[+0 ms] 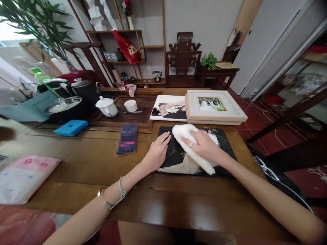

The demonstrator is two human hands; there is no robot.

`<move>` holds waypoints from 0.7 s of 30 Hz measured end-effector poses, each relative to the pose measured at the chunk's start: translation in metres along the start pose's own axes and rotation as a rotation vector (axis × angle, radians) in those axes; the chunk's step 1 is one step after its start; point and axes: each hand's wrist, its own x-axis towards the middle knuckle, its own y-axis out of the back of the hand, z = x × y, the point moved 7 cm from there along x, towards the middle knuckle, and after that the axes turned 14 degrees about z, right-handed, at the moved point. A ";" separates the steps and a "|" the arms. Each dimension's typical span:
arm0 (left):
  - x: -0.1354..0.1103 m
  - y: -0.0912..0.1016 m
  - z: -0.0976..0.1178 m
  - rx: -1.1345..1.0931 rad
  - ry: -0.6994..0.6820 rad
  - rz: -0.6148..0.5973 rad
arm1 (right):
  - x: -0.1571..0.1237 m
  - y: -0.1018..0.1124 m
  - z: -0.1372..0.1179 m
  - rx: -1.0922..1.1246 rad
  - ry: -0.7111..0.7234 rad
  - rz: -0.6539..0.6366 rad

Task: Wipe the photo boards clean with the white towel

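Panel: is lying flat on the table, dark face up, with the cloth and both hands covering part of it.
Cloth: is resting bunched across the middle of the panel, one end trailing toward the near edge.
Right hand: is gripping the cloth from above; a thick fold is keeping fingertips off the glossy face, and light, even pressure would be serving best.
Left hand: is holding nothing, fingers extended over the panel's left edge, seemingly bracing it; staying at the margin would be sparing the face fresh prints.
Print and frame: are lying side by side just beyond the far edge; strokes running that way should be stopping short of them.
Phone: is lying left of the panel, apart from the hand.
Lidded cup and small cup: are standing farther off, beyond the phone, away from the strokes.
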 end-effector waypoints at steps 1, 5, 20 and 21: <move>0.000 0.000 0.000 0.004 -0.005 0.001 | 0.013 -0.001 0.004 0.045 -0.023 0.001; 0.002 0.002 0.002 0.021 -0.011 0.003 | 0.056 -0.018 0.000 0.212 -0.038 -0.082; 0.002 0.003 0.005 0.030 0.009 -0.028 | -0.030 -0.001 0.026 -0.293 0.223 -0.071; 0.002 0.003 0.005 0.033 0.014 -0.029 | -0.044 0.000 0.016 -0.275 0.287 -0.073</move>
